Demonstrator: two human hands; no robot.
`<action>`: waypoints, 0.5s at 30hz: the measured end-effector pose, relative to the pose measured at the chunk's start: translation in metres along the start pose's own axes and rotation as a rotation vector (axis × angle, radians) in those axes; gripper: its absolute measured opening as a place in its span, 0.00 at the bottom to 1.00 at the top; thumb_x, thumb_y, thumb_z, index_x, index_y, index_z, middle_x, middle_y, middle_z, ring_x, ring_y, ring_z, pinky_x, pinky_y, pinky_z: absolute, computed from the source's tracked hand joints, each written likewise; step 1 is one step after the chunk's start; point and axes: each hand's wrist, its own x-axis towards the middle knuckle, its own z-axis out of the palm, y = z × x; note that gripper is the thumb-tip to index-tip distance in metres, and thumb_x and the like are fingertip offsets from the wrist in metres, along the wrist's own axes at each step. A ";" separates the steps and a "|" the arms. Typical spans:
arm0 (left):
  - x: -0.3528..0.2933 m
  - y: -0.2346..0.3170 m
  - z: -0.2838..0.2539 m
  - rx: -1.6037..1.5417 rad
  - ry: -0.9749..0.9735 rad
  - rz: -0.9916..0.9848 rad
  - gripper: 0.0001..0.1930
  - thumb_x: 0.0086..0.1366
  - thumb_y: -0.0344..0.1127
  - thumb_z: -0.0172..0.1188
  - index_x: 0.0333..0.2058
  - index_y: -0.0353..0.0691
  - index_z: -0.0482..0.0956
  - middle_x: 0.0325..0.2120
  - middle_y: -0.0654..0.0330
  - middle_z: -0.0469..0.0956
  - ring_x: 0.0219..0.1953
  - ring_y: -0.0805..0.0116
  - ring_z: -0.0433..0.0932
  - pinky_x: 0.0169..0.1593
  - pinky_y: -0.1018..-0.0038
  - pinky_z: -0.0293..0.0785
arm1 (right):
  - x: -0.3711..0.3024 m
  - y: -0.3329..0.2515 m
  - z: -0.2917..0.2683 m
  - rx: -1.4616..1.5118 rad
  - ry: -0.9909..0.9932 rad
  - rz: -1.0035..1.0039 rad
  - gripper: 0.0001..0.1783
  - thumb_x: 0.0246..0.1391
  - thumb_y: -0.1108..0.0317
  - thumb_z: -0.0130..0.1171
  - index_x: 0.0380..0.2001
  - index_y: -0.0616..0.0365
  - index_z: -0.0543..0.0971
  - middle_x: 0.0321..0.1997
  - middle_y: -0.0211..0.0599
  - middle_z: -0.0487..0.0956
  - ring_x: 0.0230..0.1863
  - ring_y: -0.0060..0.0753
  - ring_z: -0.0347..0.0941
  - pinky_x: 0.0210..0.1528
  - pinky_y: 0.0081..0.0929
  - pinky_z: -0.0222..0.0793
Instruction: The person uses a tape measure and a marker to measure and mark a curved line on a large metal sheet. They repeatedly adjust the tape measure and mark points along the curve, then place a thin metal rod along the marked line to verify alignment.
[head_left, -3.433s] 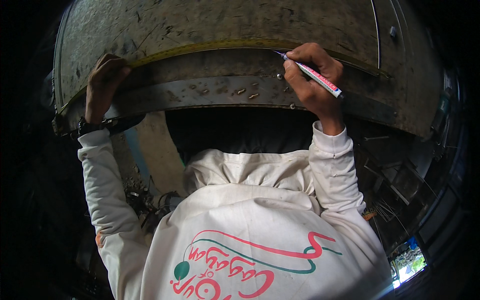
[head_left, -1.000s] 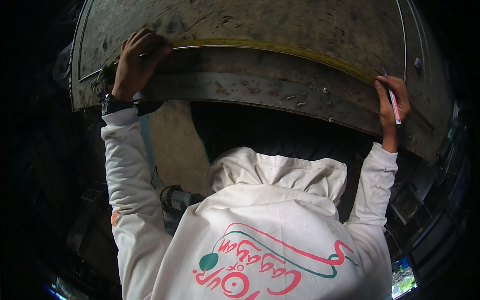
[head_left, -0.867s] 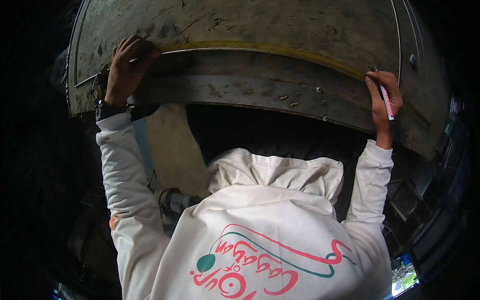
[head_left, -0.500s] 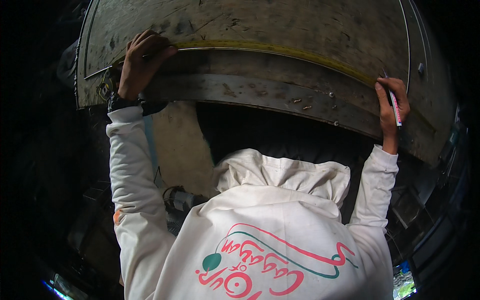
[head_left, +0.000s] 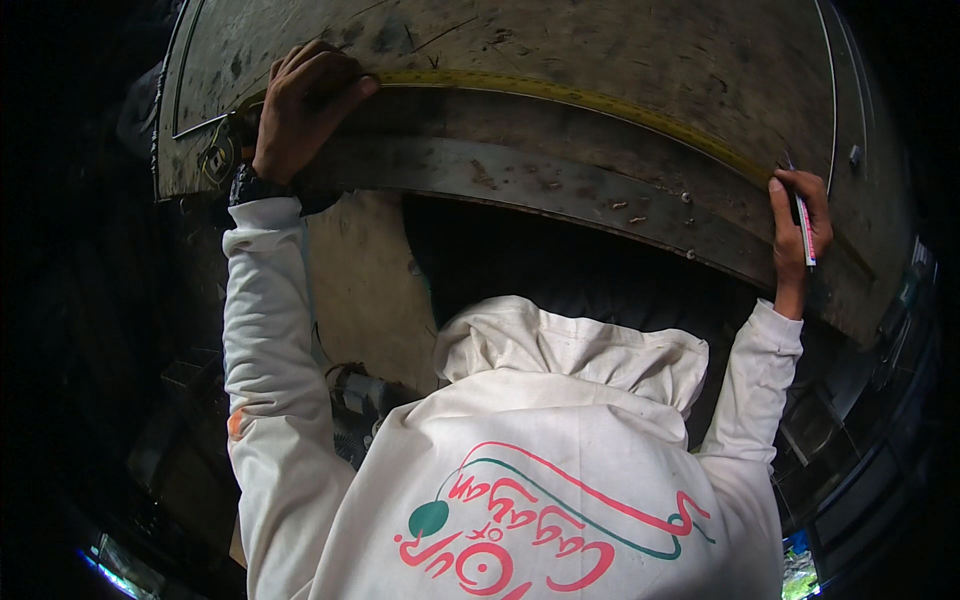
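Observation:
A yellow tape measure (head_left: 560, 93) lies stretched along the near edge of a worn wooden worktable (head_left: 560, 45), with a thin pale rod or edge running beside part of its blade. My left hand (head_left: 308, 112) is closed over the blade at the left, its thumb lying along it. Next to my left wrist is the round, dark tape case (head_left: 220, 160). At the blade's right end my right hand (head_left: 800, 225) is closed around a slim white and pink pen-like stick (head_left: 806, 235), with thumb and fingertips at the tape. What lies under my left palm is hidden.
A flat metal bar (head_left: 560, 182) with bolts borders the table's near side. Thin metal rods (head_left: 834, 90) lie on the tabletop at right and left. A small pale piece (head_left: 855, 156) sits near the right edge. Below stands a dark machine (head_left: 358, 395) beside a board (head_left: 365, 290).
The whole view has shifted, so the table and both hands appear a little further right. Both hands keep their places on the tape.

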 end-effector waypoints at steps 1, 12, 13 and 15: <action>0.000 -0.001 0.000 0.010 -0.002 0.007 0.12 0.63 0.42 0.74 0.36 0.40 0.86 0.36 0.62 0.80 0.46 0.58 0.79 0.57 0.63 0.69 | 0.000 0.000 0.000 0.004 0.000 -0.003 0.06 0.59 0.76 0.69 0.40 0.59 0.85 0.41 0.34 0.83 0.45 0.30 0.79 0.53 0.28 0.73; -0.001 0.003 0.001 0.182 0.095 0.088 0.11 0.61 0.39 0.71 0.41 0.45 0.85 0.38 0.63 0.82 0.49 0.57 0.79 0.59 0.62 0.64 | 0.005 -0.012 0.003 -0.010 -0.021 -0.002 0.06 0.59 0.77 0.69 0.39 0.59 0.85 0.41 0.34 0.83 0.45 0.30 0.80 0.53 0.27 0.73; 0.000 0.003 0.001 0.185 0.087 0.092 0.11 0.61 0.40 0.71 0.41 0.45 0.85 0.39 0.63 0.82 0.49 0.57 0.79 0.60 0.62 0.64 | 0.005 -0.011 0.002 -0.008 -0.027 0.008 0.06 0.60 0.77 0.69 0.39 0.59 0.85 0.41 0.34 0.83 0.45 0.30 0.79 0.53 0.28 0.73; 0.000 0.004 0.001 0.193 0.072 0.098 0.11 0.61 0.40 0.71 0.41 0.45 0.85 0.39 0.63 0.82 0.48 0.57 0.79 0.60 0.62 0.64 | 0.006 -0.011 0.003 -0.010 -0.034 0.012 0.06 0.60 0.77 0.69 0.40 0.59 0.85 0.41 0.34 0.83 0.45 0.30 0.79 0.52 0.28 0.73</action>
